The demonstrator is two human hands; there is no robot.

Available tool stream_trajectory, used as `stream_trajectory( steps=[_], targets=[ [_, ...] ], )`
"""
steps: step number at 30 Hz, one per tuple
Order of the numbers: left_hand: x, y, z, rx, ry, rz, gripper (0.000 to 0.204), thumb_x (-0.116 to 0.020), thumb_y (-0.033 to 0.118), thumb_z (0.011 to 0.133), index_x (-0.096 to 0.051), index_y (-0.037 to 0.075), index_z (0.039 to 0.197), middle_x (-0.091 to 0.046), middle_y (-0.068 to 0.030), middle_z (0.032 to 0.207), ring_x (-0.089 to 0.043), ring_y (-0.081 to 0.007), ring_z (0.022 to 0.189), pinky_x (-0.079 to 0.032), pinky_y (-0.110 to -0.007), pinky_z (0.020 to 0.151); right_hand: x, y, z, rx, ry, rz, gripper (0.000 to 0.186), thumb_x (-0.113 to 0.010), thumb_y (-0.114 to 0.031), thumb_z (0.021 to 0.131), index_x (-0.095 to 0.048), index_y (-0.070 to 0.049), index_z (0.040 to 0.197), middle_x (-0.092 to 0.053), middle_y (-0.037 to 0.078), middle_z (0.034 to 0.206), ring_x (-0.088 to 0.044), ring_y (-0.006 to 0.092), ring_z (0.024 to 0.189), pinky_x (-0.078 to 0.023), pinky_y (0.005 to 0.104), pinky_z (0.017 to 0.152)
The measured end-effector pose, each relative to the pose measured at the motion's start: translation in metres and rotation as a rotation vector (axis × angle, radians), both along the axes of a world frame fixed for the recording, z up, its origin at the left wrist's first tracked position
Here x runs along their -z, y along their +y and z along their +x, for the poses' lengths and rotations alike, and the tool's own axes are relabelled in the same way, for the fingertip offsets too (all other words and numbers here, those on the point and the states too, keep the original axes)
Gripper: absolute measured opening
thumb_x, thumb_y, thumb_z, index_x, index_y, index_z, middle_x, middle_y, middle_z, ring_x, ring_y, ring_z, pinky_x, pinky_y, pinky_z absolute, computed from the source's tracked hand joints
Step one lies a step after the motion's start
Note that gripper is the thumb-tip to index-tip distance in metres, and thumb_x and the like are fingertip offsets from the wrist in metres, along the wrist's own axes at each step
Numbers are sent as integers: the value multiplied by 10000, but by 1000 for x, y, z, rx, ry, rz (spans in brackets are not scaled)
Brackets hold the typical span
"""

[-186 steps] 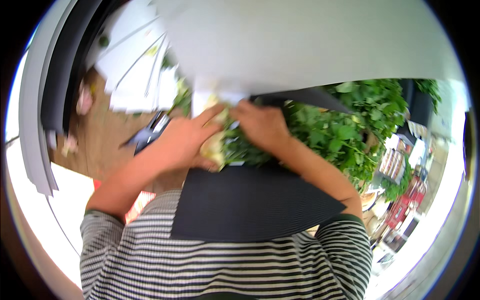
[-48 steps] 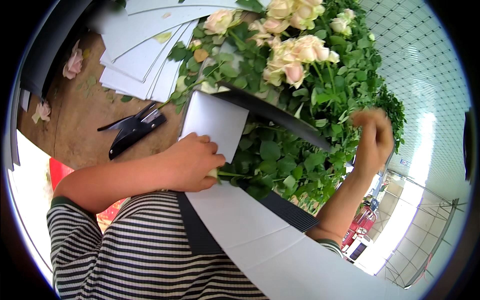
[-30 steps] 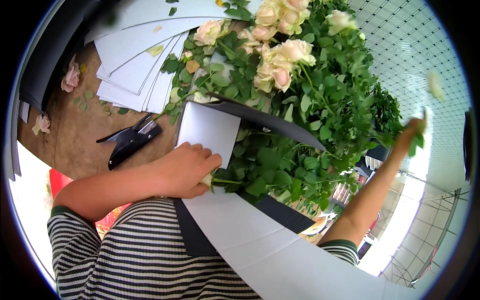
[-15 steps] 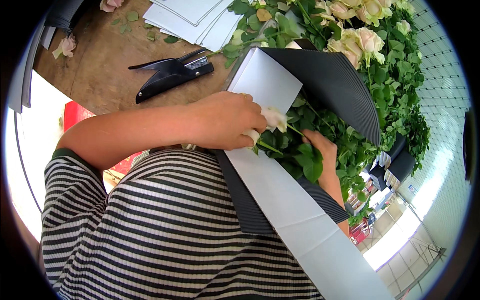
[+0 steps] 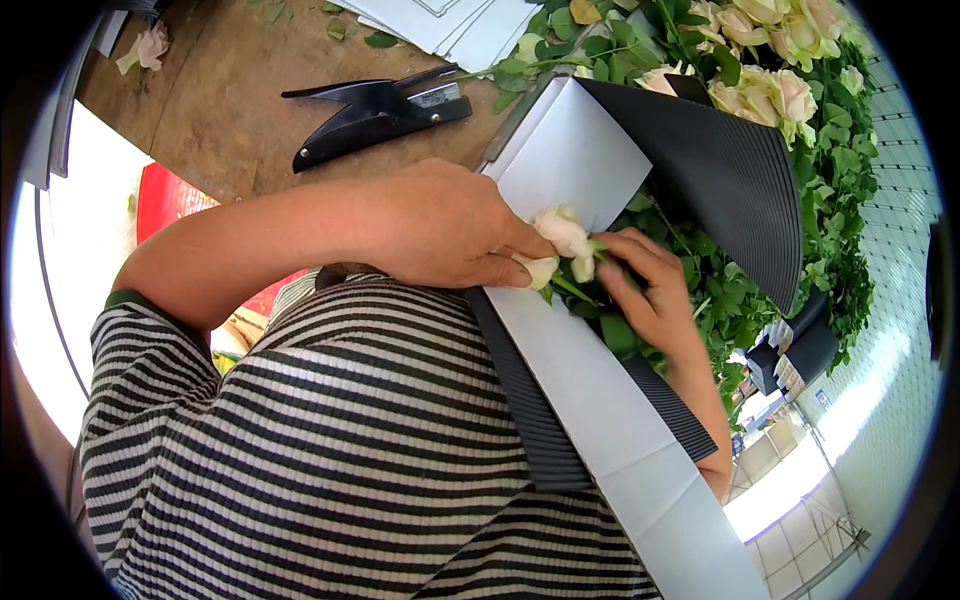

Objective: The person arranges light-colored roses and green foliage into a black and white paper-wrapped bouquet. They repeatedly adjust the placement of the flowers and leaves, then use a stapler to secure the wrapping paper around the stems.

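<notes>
— Cream, those rosebuds [image 5: 562,240] we have between our hands, wouldn't you say?

— Cream with a little green at the base. Our left hand [image 5: 440,228] is curled over them from nine o'clock, fingers closed down and thumb tip pressing the lower bud against the white sheet of paper [image 5: 590,400].

— And our right hand [image 5: 648,290]?

— It comes in from four o'clock, fingers bent, the tips touching the buds and their stems. So both hands meet on the same small cluster, pinching it from either side.

— Where does that cluster sit?

— Near the middle of the view, at the edge of the white sheet, with the black ribbed wrap [image 5: 725,175] arching over it toward two o'clock. Green leaves [image 5: 735,300] fill the space under that wrap, behind our right hand.

— More roses up top?

— Yes, a bunch of pale blooms [image 5: 775,85] at one o'clock, well apart from our hands.

— And on the brown table [image 5: 225,90]?

— A black stapler [image 5: 375,108] lies at eleven o'clock, beside a stack of white sheets [image 5: 450,20] at twelve. One loose rose head [image 5: 143,47] lies far off at ten o'clock.

— Below?

— Our striped shirt [image 5: 350,460] fills six o'clock.
</notes>
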State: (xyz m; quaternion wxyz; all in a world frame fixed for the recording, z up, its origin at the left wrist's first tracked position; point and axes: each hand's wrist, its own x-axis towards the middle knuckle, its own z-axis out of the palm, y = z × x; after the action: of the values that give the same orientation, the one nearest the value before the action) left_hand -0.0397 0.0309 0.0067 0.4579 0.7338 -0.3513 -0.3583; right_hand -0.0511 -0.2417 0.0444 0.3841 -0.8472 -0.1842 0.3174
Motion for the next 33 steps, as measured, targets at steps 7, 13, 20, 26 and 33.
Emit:
stream_trajectory(
  steps=[7,13,20,26,33],
  targets=[
    [0,5,6,108,-9,17,400,-576,325,910,-561,172,1279,-596,-150,650,-588,-322,617,-453,-411,586,26,11,-18,39,-106,18,249,-604,37,806,-631,0,1051,-616,108,856,-608,241,714,-491,289,663],
    [-5,-13,25,-243,-209,-108,474,-667,422,802,-593,62,1102,-591,-93,811,-561,-257,753,-462,-375,662,25,12,-16,12,-137,-11,255,-616,33,765,-632,-15,1014,-605,122,855,-598,307,766,-495,346,687],
    [-2,-38,6,-13,-508,79,520,-750,458,650,-628,95,1002,-556,-43,1020,-486,-255,996,-415,-375,828,-42,2,19,-294,-215,-147,333,-710,-180,761,-636,-61,1063,-611,92,974,-581,308,917,-487,396,812],
    [-11,-42,7,16,-505,180,506,-755,462,651,-659,112,1005,-558,-26,1016,-487,-262,1011,-420,-385,842,-112,-102,93,720,-949,-573,406,-615,-274,875,-601,15,1161,-642,138,1092,-601,257,1022,-453,338,910],
    [-4,-39,5,10,-524,138,514,-759,467,656,-662,111,1014,-560,-29,1004,-487,-262,1012,-414,-390,845,-17,-167,110,506,-523,-628,504,-745,-228,734,-583,-36,1170,-590,163,1185,-576,343,1083,-465,367,923]
  ],
)
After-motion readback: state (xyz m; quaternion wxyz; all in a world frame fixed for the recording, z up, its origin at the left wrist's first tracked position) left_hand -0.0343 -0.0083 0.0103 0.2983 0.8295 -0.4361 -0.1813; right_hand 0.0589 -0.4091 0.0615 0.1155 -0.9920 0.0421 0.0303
